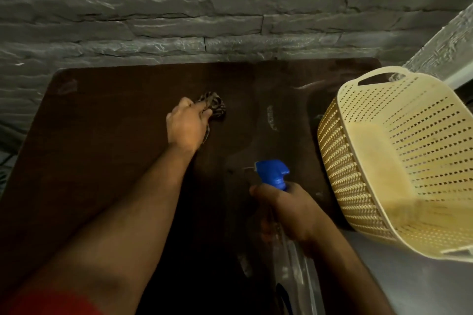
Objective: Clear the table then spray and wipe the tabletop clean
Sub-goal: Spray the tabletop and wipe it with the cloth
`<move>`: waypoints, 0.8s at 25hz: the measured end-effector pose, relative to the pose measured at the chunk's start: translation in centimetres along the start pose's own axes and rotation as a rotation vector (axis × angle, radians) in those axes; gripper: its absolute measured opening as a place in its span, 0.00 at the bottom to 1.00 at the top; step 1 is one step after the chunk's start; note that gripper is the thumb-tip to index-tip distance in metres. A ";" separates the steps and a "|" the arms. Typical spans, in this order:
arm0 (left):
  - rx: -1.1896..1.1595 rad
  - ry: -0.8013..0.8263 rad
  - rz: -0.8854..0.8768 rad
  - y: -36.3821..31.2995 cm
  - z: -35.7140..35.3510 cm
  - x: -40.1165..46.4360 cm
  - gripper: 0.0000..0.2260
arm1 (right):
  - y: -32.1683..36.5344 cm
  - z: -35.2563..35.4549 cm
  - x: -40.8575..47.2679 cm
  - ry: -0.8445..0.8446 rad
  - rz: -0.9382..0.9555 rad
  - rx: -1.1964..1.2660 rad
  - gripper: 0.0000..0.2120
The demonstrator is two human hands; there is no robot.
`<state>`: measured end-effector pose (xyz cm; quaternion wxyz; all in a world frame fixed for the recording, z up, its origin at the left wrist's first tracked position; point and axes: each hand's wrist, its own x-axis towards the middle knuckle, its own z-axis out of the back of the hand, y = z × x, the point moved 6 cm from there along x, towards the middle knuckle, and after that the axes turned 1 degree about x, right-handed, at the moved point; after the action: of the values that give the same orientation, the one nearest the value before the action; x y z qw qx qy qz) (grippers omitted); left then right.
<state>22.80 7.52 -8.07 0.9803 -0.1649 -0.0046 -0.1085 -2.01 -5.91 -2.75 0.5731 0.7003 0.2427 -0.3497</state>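
The dark brown tabletop (107, 135) fills the middle of the head view. My left hand (184, 125) presses a bunched, patterned cloth (213, 104) onto the table near its centre. My right hand (289, 210) is closed around the neck of a clear spray bottle (294, 258) with a blue trigger head (273, 172), nozzle pointing left over the table. Wet smears and a patch of foam (271, 117) show on the surface right of the cloth.
A cream perforated plastic basket (399, 161) stands tilted at the right, overlapping the table's right edge and a grey surface (409, 286) below it. A grey stone wall (204, 15) runs along the far edge of the table.
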 end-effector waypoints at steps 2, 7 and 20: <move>0.003 0.027 -0.008 -1.1 -0.8 0.3 0.14 | -0.8 -0.1 -0.6 0.004 0.007 -0.030 0.16; -0.018 -0.001 -0.074 -2.4 -1.2 -4.2 0.12 | -2.7 -0.2 -1.9 -0.023 0.012 -0.083 0.14; -0.031 0.068 -0.416 -1.6 -0.6 -19.2 0.12 | -4.5 1.8 -4.5 0.025 0.114 -0.109 0.11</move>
<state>3.72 9.89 -8.95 0.9337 -0.1716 -0.0039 -0.3143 -8.62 -6.41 -2.28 0.6262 0.6850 0.2285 -0.2940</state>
